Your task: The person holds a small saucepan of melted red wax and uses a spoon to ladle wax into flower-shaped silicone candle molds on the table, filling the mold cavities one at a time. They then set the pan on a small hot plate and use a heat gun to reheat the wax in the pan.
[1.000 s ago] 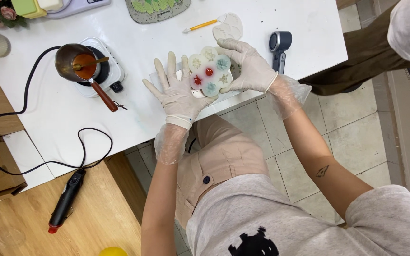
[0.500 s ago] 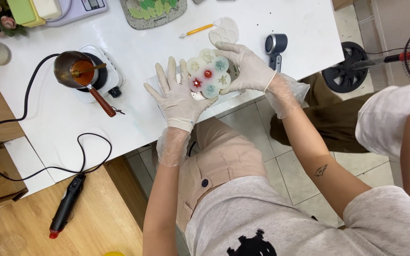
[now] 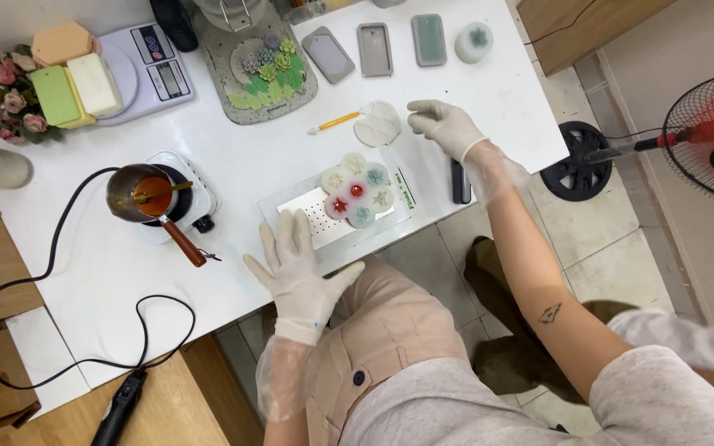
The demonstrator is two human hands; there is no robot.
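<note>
Flower-shaped silicone mould [image 3: 357, 191] rests on a flat metal tray [image 3: 324, 221] near the front edge of the white table [image 3: 241, 157], between the two hands and touched by neither. Its round cavities are pale, with fills in red, teal and cream; the surface looks soft and matte.

Left hand [image 3: 297, 272], in a thin translucent glove, hovers at the tray's near left corner with its fingers spread wide and empty; whether the fingertips touch the tray cannot be told. Right hand [image 3: 442, 123], gloved the same way, lies beyond the tray with its fingers loosely curled, holding nothing, just beside a round white disc [image 3: 378, 124] with a leaf relief. A yellow-handled tool [image 3: 336, 122] lies touching the disc's left edge.

Packages and markings:
- Tray: a narrow strip with green print along its right end.
- Digital scale [image 3: 146, 66]: white, rectangular, at the back left, carrying three plain blocks [image 3: 72, 70] in orange, green and cream.
- Grey oval slab [image 3: 262, 70]: rough, stone-like, with green succulent shapes in relief.
- Three rounded rectangular moulds [image 3: 378, 48]: grey and teal, in a row at the back.
- Round white piece [image 3: 474, 41]: teal motif on top.

A metal pot [image 3: 144, 196] with a wooden handle, holding orange liquid, stands on a small white hotplate [image 3: 188, 202] to the left; a black cable runs from there across the table.
</note>
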